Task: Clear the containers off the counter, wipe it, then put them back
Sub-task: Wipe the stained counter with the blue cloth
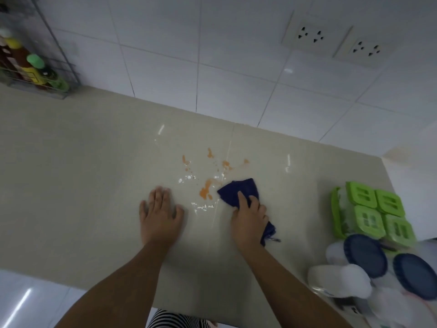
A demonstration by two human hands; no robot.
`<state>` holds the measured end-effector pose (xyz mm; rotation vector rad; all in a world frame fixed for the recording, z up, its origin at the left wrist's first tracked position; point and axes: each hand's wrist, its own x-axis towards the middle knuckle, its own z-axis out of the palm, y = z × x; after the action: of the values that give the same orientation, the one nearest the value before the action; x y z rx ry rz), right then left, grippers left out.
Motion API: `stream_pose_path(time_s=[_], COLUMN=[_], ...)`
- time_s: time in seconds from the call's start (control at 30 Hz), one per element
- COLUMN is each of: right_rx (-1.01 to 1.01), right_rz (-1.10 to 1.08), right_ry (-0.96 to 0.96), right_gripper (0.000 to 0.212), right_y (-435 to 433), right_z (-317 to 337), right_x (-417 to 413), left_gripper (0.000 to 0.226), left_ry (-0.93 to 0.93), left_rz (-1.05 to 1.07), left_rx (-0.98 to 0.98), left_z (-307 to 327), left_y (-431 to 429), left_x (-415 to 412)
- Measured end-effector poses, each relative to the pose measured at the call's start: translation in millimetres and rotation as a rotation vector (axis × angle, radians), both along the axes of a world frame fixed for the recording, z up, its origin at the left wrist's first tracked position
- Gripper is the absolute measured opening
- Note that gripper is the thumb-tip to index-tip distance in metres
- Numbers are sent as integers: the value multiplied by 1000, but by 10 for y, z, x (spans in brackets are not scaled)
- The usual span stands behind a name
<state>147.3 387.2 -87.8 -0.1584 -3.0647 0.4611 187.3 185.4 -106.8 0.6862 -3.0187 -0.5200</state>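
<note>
The beige counter point(82, 162) meets a white tiled wall point(236, 67) bearing two sockets point(309, 36), with a wire rack point(59, 74) of bottles in the far left corner. Orange stains point(205, 191) and white specks lie mid-counter between the left hand point(159, 215), fingers flat and straight on the surface, and the right hand point(249, 218), fingers curled on a blue cloth point(238, 191) beside the stains. The containers point(376, 221), green-lidded and blue-lidded, crowd the counter's right edge.

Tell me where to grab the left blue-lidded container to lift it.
I'd span the left blue-lidded container across its ribbed lid rim, coming from above-left: the lid faces up, and that side looks open, while the other blue-lidded container and green-lidded containers crowd the rest.
</note>
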Motion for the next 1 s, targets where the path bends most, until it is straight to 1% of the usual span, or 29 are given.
stream_pose_path(time_s=[0.1, 0.17, 0.27, 0.37, 0.47, 0.57, 0.67, 0.8, 0.87, 1.0], right_rx=[7, 55, 173, 209, 167, 153, 146, 184, 158, 111], right_rz=[172, 272, 333, 272, 193, 120, 35, -81, -117, -150], right_ry=[33, 30, 37, 57, 69, 54, 6, -119, -186, -245], right_gripper=[58, 62, 69, 60, 52, 55, 56, 56, 56, 59], right_y=[-78, 28, 291, 524, 626, 628, 579, 497, 421, 156], right_z=[-38, -66, -149, -162, -125, -102, -26, 77, 132, 178], right_x=[347, 580, 818, 781, 510, 153, -275, -940, -1217, -1497], left_gripper=[71, 71, 72, 73, 72, 71, 74, 77, 75, 71], left_ry=[1, -9, -8, -4, -12, -14, -15, -10, -6, 9], left_rz=[-12, -23, -14, -6, -10, -13, -20, -25, -20, -7], left_rx=[11, 10, 3, 2, 5, -2, -10, -5, 3, 11], left_z=[-9, -8, 4, 11, 14, 2, -8, 5, 11, -9], left_y=[-15, -16, -14, -13, -12, -19, -16, -12, -11, -7], left_x=[12, 16, 15, 14, 7, 1, 1, -12, -18, -20])
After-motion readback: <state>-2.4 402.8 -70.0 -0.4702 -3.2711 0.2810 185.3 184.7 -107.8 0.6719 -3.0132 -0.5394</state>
